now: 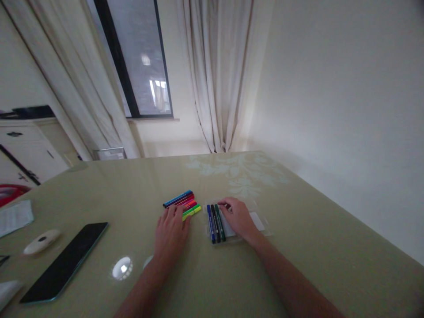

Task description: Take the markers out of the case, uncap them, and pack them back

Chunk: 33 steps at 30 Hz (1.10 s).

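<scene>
A small fan of coloured markers (180,199), blue, red, pink, orange and green, lies on the table. My left hand (172,234) rests at its near end, fingers stretched out and touching the markers. To the right is a clear plastic case (265,225) with a white insert (257,221). Along its left side lie a blue marker (211,224), a black marker (215,224) and a dark green marker (220,223), side by side. Over the case, my right hand (238,216) has its fingers curled in at the top end of the green marker. My palm hides part of the case.
A dark tablet-like device (66,263) lies at the left, beside a white oval object (42,241) and a paper sheet (16,217). A round light reflection shows on the glossy table (132,185). A bare wall (347,110) borders the right edge; curtains (215,75) hang beyond.
</scene>
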Available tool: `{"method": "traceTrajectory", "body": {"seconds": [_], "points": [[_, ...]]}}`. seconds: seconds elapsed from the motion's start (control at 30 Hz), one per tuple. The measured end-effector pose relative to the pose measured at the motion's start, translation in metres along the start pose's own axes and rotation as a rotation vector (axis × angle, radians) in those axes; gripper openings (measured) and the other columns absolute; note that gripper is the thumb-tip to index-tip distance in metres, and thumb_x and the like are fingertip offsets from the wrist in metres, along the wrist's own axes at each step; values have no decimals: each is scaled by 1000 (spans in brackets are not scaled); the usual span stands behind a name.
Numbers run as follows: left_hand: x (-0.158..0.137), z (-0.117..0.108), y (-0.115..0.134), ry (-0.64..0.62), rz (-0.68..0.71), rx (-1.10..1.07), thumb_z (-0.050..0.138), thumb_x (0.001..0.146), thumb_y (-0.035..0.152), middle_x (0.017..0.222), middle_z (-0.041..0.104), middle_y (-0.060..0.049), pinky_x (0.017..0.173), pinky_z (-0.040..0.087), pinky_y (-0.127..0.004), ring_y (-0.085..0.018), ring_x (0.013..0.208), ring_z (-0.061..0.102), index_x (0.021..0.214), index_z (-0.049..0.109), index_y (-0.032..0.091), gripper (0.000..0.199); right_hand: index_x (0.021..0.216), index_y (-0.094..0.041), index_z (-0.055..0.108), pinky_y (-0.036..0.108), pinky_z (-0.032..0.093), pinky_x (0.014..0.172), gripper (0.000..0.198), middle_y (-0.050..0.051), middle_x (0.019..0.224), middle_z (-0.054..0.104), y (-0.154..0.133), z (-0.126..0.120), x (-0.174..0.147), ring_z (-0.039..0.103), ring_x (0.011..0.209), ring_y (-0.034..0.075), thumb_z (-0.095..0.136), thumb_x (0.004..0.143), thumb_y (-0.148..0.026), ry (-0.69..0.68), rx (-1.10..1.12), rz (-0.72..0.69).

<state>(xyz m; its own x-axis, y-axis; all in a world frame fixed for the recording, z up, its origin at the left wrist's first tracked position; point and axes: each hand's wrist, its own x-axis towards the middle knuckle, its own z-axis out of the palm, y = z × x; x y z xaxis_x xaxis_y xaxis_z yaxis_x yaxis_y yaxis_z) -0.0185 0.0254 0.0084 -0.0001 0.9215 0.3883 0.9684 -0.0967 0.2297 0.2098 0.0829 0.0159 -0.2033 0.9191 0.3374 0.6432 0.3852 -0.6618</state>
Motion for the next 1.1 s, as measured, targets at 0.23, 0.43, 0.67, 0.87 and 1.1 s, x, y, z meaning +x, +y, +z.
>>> {"method": "traceTrajectory", "body": {"seconds": [0.23,0.43,0.67,0.87,1.1], "points": [[0,-3,-7,-43,-25,105,53,99,33,106,65,-10,89,48,-42,-29,101,59,98,66,20,18,94,-19,76,31,51,80,16,6,92,76,-3,-1,0,68,81,19,61,89,-17,43,49,-28],[2,1,0,60,-23,-98,48,100,35,101,70,-9,85,50,-42,-29,95,63,97,63,21,20,96,-20,77,31,51,79,21,6,90,77,-14,-2,-2,68,82,19,61,94,-33,13,240,1],[-10,4,24,103,117,-525,54,101,42,100,70,-5,81,55,-36,-22,89,66,101,62,24,20,96,-17,74,30,54,69,35,6,83,76,-20,1,1,71,76,19,75,81,-48,-48,766,212],[-14,0,33,106,146,-627,51,103,33,109,71,-6,86,55,-34,-21,96,67,119,64,23,24,102,-18,71,32,56,75,44,6,84,77,-18,-4,4,73,80,20,84,71,-47,74,983,352],[-15,4,32,141,217,-613,52,102,26,109,69,-5,91,54,-33,-20,102,66,113,67,25,18,97,-17,70,29,55,70,45,5,83,78,-23,3,0,74,76,19,88,68,-46,21,1075,392]]}}
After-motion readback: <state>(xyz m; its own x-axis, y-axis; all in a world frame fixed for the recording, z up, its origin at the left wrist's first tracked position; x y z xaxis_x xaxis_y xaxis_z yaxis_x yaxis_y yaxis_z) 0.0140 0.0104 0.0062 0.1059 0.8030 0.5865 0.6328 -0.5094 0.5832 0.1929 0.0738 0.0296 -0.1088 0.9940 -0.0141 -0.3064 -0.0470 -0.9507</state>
